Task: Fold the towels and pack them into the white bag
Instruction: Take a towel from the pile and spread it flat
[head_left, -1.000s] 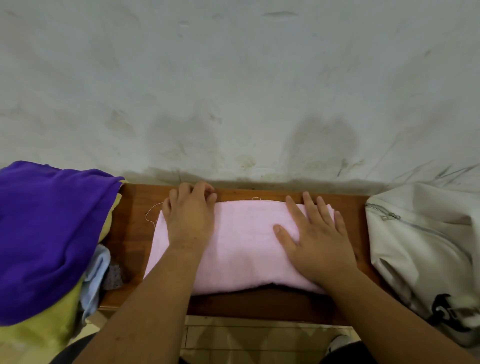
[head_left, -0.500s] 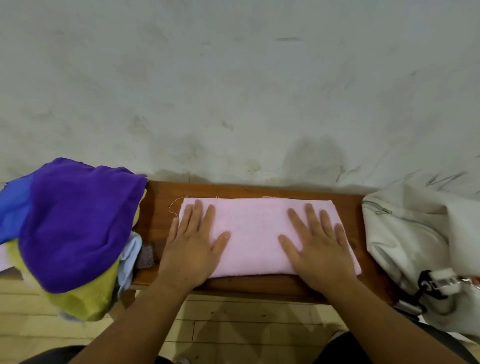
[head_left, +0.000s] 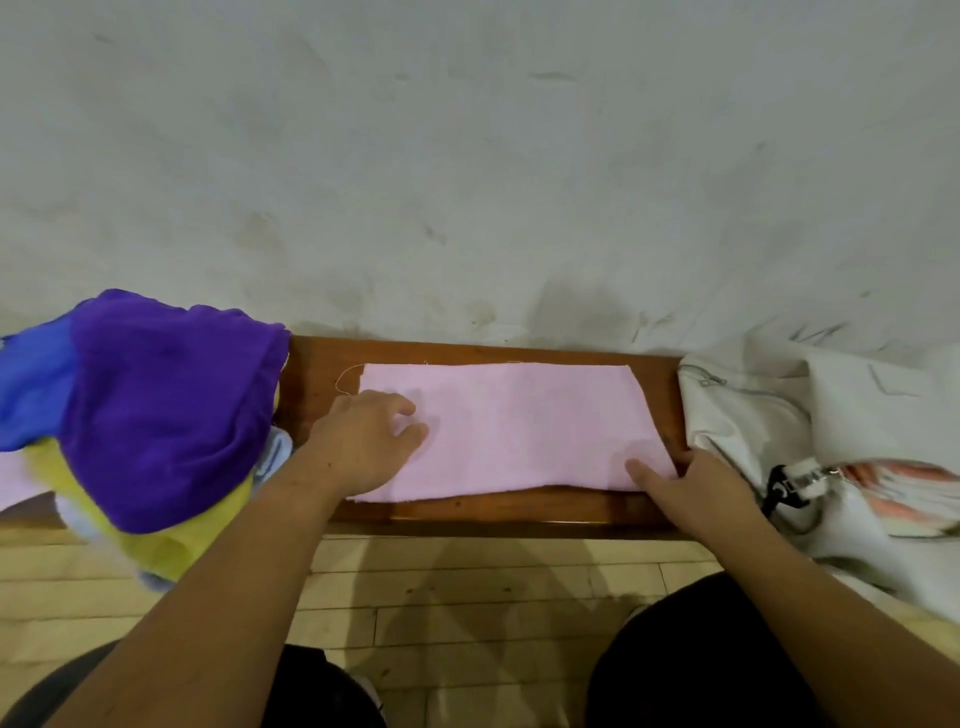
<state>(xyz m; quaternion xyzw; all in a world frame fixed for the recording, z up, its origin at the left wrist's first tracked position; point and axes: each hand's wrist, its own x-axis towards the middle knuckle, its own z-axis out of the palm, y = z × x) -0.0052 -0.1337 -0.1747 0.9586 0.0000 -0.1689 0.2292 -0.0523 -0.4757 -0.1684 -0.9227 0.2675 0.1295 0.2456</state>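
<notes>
A folded pink towel (head_left: 519, 426) lies flat along the wooden bench (head_left: 519, 512). My left hand (head_left: 363, 441) rests on the towel's left end, palm down, with its fingers loosely curled. At the towel's near right corner is my right hand (head_left: 691, 488); its thumb lies on top of the cloth and its fingers are tucked at the right edge, pinching the corner. The white bag (head_left: 753, 415) slumps on the bench just right of the towel, with a zip along its top and a black clip on its side.
At the bench's left end is a heap of towels, a purple one (head_left: 166, 405) on top with blue (head_left: 31, 384) and yellow (head_left: 171, 545) ones beneath, hanging over the front edge. A stained wall (head_left: 467, 182) stands right behind the bench. Below is a wooden floor (head_left: 467, 587).
Both hands slid outward on the pink towel. The left went from flat to loosely curled at the left end. The right moved to the near right corner and took hold of it.
</notes>
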